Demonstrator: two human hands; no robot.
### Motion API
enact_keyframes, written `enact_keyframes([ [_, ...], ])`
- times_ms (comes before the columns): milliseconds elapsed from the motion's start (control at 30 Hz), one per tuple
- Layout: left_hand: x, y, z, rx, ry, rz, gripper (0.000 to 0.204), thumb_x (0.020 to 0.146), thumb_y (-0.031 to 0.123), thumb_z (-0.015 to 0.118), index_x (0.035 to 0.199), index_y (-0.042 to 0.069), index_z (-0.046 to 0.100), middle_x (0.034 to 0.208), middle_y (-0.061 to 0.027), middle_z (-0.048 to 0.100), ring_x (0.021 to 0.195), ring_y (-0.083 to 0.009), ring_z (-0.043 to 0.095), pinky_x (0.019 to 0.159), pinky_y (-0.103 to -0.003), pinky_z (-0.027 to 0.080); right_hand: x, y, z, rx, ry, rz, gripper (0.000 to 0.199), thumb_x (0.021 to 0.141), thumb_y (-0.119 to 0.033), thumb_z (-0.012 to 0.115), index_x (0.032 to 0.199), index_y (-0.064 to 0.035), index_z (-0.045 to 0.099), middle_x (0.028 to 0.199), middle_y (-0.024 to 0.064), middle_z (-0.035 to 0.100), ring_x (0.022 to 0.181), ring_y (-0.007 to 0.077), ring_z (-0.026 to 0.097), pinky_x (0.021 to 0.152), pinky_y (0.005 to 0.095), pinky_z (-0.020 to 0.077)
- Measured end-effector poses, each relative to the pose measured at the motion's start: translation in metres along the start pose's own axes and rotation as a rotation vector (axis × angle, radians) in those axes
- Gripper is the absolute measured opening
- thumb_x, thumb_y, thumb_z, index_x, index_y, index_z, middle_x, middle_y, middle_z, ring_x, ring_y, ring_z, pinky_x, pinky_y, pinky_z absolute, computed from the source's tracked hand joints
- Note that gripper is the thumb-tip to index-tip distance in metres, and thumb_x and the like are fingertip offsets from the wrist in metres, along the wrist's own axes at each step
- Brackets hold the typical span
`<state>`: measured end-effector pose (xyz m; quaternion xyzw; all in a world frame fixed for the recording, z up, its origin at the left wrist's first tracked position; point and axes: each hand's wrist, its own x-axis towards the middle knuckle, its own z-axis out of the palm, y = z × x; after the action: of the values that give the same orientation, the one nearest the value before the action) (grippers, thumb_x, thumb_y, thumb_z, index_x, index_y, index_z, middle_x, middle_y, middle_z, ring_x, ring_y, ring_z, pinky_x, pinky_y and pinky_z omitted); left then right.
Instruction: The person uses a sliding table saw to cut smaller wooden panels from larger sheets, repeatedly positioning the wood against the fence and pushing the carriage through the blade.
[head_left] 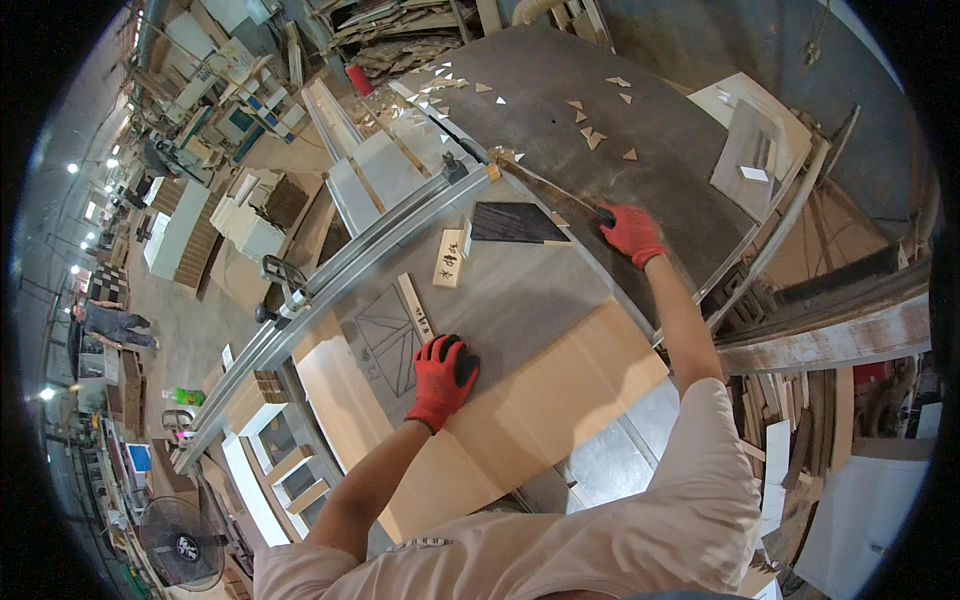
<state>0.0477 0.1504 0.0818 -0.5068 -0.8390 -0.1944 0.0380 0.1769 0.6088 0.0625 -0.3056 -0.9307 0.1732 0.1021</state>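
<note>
My left hand [443, 376], in a red and black glove, lies flat on a light wooden panel [520, 400] on the saw table, beside a grey sheet with drawn lines [385, 335]. My right hand [631, 234], in a red glove, grips the near end of a long thin stick [545, 184] that reaches toward the fence. Under the stick lies a dark triangular piece [513, 224]. A small wooden block [450, 257] and a narrow strip [415, 306] rest on the grey table.
A long metal fence rail [350, 260] runs diagonally at the left. Small triangular offcuts [592, 135] lie scattered on the dark table top. A fan [182, 545] stands at lower left, stacked boards at right, and another person [110, 322] stands far left.
</note>
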Motion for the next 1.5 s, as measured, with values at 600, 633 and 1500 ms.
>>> enact_keyframes([
  [600,0.007,0.002,-0.001,-0.024,-0.028,-0.002,0.053,0.07,0.028,0.077,0.117,0.012,0.059,0.126,-0.0123,0.055,0.122,-0.0351,0.047,0.101,-0.052,0.035,0.091,0.056,0.003,0.11,0.413,0.195,0.047,0.086,-0.027,0.064,0.131,-0.0106,0.058,0.118,0.0156,0.065,0.112,0.0353,0.06,0.094,0.0462,0.0486],
  [633,-0.001,-0.001,0.0,-0.021,-0.024,-0.036,0.053,0.07,0.028,0.078,0.117,0.012,0.059,0.126,-0.0122,0.055,0.122,-0.0351,0.047,0.101,-0.053,0.035,0.07,0.036,-0.009,0.123,0.311,0.202,0.047,0.086,-0.028,0.065,0.13,-0.0106,0.058,0.117,0.0164,0.065,0.112,0.0355,0.059,0.094,0.0464,0.0485],
  [1500,0.002,-0.002,0.002,-0.025,0.004,0.003,0.05,0.071,0.025,0.078,0.116,0.012,0.06,0.126,-0.0125,0.054,0.121,-0.0352,0.048,0.1,-0.051,0.036,-0.136,0.067,-0.048,0.176,0.213,0.084,0.043,0.074,-0.019,0.074,0.116,-0.0115,0.067,0.11,0.0153,0.067,0.104,0.0384,0.061,0.089,0.0443,0.0492],
])
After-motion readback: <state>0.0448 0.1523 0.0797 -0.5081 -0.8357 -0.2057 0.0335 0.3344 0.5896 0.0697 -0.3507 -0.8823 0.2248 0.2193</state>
